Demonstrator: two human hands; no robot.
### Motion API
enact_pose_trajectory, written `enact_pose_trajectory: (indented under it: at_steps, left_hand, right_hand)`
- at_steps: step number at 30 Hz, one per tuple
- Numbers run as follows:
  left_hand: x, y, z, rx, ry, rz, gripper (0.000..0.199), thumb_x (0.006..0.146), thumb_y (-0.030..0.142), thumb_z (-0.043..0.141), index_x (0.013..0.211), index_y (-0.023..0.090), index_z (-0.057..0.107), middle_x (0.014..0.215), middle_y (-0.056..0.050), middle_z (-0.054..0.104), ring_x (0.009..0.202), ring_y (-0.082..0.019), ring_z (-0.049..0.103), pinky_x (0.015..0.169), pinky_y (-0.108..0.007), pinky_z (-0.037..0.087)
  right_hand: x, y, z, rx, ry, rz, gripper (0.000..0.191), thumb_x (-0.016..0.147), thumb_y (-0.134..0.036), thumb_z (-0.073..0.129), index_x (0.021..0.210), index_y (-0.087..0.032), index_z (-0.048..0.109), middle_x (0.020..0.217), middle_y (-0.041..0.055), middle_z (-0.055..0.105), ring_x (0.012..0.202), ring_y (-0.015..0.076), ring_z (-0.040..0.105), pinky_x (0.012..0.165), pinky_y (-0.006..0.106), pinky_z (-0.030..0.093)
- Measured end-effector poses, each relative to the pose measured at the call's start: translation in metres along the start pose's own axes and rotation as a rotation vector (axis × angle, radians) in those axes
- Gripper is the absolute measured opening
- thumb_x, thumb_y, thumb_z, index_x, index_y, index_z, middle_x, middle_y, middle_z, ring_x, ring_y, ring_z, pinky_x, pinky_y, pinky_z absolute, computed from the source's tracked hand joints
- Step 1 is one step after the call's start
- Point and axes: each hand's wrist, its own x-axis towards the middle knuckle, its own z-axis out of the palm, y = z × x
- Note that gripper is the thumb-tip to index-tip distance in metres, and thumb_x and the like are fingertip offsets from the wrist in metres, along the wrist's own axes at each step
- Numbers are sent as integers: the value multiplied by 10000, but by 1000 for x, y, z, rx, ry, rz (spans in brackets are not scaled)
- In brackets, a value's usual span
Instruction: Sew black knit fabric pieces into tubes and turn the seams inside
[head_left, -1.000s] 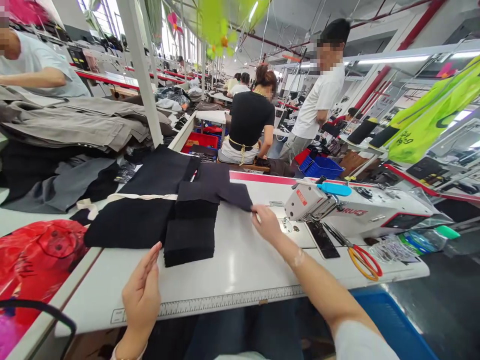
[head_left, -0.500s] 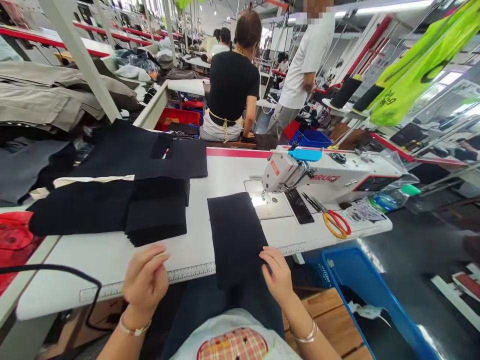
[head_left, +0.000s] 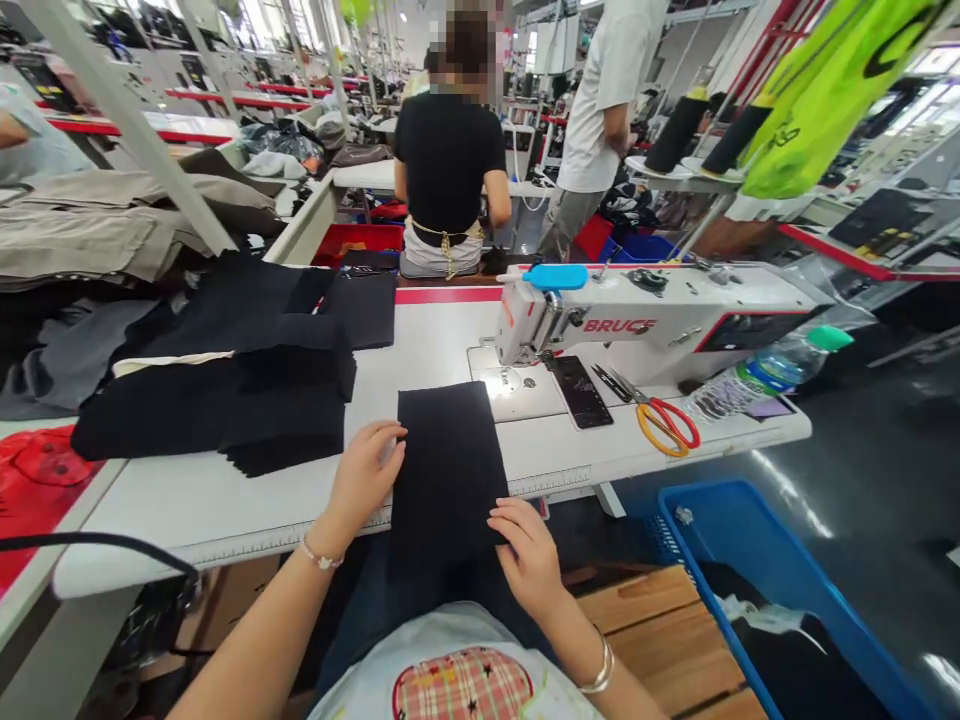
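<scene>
A rectangular piece of black fabric lies over the table's front edge, and its near end hangs down toward my lap. At its left edge is my left hand, fingertips touching the cloth and thumb held apart. My right hand is at the right edge, its fingertips on the fabric and its thumb separate below them. Just beyond the piece stands a white sewing machine, whose needle plate is near the fabric's far right corner. A stack of black fabric pieces lies to the left.
Right of the needle lie a phone, scissors and a water bottle. A blue bin stands beside a wooden stool. Black cable crosses at left. One person in black sits ahead; another in white stands.
My left hand has moved right, from in front of the stack to the fabric piece's left edge. The right hand stays at the right edge. The view has shifted slightly.
</scene>
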Motion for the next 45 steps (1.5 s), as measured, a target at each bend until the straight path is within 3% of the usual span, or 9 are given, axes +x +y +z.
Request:
enact_pose_trajectory:
  at_steps: [5,9,16,20,24,28,31,40,45]
  left_hand:
    - [61,8,21,57,-218,54,400,838,357,549,1172,145,612,1312,-154,577,1241,-302,513,1078,-463,386]
    - [83,12,31,123,-346,11,533,725,363,678,1216,170,605,1229,-170,622,1156,-375,544,949,-516,444]
    - [66,20,30,52,-480,-23,378,756,354,646,1103,204,640,1029,-101,709,987,-303,643,841,-401,488]
    - [46,32,21,-172,-553,168,217,833,373,564,965,231,661,939,-38,696,897,-223,636,810,-339,484]
    - [31,45,11,-363,-627,234,189,855,355,542,892,222,672,871,-30,667,831,-189,620,757,-307,488]
    - [25,52,4,-426,-676,176,187,862,319,535,883,217,691,851,-23,669,805,-177,623,725,-285,487]
    - [22,49,1,-503,-723,91,217,864,358,557,934,215,703,866,-22,691,825,-191,639,739,-292,505]
    - [-3,15,10,-1217,-346,-403,364,774,512,701,1041,272,639,931,-20,703,856,-165,656,798,-275,518]
    - [-6,27,12,-1146,-216,-658,357,624,383,849,904,199,724,844,-29,732,778,-161,670,780,-268,530]
  right_hand:
    - [-9,-16,-5,65,-23,28,456,803,-31,491,1154,-288,628,971,70,707,1003,231,668,861,430,603]
    - [-12,-23,-5,82,6,86,426,838,-71,503,1165,-317,621,943,52,718,930,219,683,800,404,610]
    - [9,-20,-12,85,-12,132,229,910,-180,564,1080,-286,675,834,35,740,722,171,697,658,306,586]
    - [39,-8,-20,31,64,152,144,889,-207,616,947,-270,732,1130,72,699,1046,208,656,891,383,551]
    - [68,14,-18,49,58,260,102,856,-290,667,837,-244,756,1476,75,453,1346,282,446,1079,485,408]
    - [83,30,-9,407,2,440,117,816,-320,691,791,-224,752,1015,67,716,944,210,672,885,362,531]
    - [86,35,-4,473,63,559,108,739,-329,746,758,-223,757,705,9,688,704,174,644,718,312,532]
    - [72,42,10,474,429,835,234,715,-401,752,785,-180,726,733,9,702,703,165,630,708,306,521]
    - [73,35,18,504,503,874,233,710,-388,756,831,-191,726,785,14,712,766,176,641,773,325,525]
